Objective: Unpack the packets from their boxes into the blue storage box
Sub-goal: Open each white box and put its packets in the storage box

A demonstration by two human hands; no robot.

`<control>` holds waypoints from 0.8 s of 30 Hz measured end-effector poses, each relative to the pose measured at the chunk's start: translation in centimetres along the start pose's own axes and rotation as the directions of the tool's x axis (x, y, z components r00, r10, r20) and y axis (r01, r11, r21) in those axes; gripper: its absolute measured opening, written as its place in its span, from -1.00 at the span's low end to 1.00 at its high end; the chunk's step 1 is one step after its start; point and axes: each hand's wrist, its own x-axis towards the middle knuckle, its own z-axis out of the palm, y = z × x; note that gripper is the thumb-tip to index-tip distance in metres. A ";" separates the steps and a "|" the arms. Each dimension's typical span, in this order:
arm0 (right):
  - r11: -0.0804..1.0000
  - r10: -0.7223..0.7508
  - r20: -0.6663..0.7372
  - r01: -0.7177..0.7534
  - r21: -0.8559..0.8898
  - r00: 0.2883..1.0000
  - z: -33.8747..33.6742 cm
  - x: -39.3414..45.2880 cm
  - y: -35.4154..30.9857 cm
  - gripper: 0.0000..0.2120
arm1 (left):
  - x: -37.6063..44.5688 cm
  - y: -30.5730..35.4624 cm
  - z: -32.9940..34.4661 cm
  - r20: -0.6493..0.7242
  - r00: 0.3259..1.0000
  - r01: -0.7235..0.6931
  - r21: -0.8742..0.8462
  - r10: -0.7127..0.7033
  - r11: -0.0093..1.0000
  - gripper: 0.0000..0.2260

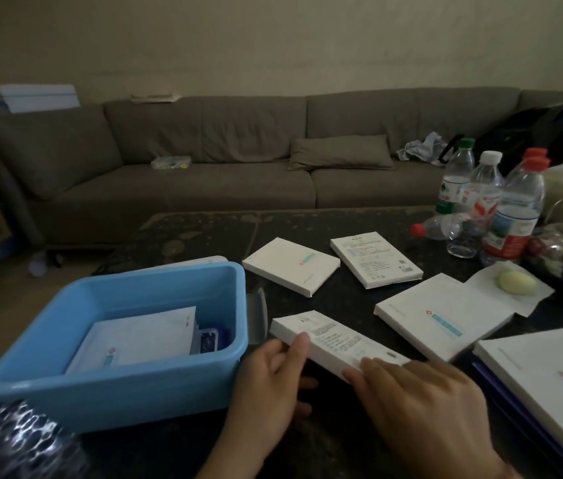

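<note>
Dim light — a long grey-brown fabric sofa (238, 174) with a loose matching cushion (340, 153) stands against a plain beige wall (273, 39), behind the dark mottled desk (342, 305).

Room lying dim, colours muted — no light source showing. Wide-angle bending sofa (204, 160) at edges; hands blurring softly, glare speckling dark tabletop (24, 440) bottom left.
</note>
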 end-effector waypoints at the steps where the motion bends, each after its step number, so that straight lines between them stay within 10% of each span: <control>1: 1.000 -0.011 -0.039 0.011 -0.004 0.999 -0.1 -0.5 -0.2 -0.65 | 0.0 0.1 0.1 -0.002 0.998 0.060 -0.099 -0.061 0.993 -0.81; 5: 0.995 -0.094 -0.136 0.090 -0.035 0.986 0.4 -2.9 -0.9 -0.50 | -0.2 0.0 1.4 -0.022 0.987 0.141 -0.373 -0.161 0.917 -0.86; 10: 0.989 -0.003 -0.260 0.041 0.142 0.966 -1.1 -1.3 0.6 -0.76 | -0.8 2.4 0.7 0.031 0.982 -0.182 -0.152 0.189 0.971 -0.82; 14: 0.858 0.302 -0.194 -0.177 0.482 0.934 -3.4 1.1 3.7 -0.39 | -1.1 3.5 0.1 0.204 0.890 -0.419 0.012 0.408 0.908 -0.74; 24: 0.904 0.059 -0.325 0.088 0.419 0.944 -1.5 2.3 4.8 -0.70 | -0.2 3.0 0.0 -0.005 0.795 -0.594 0.195 0.606 0.780 -0.69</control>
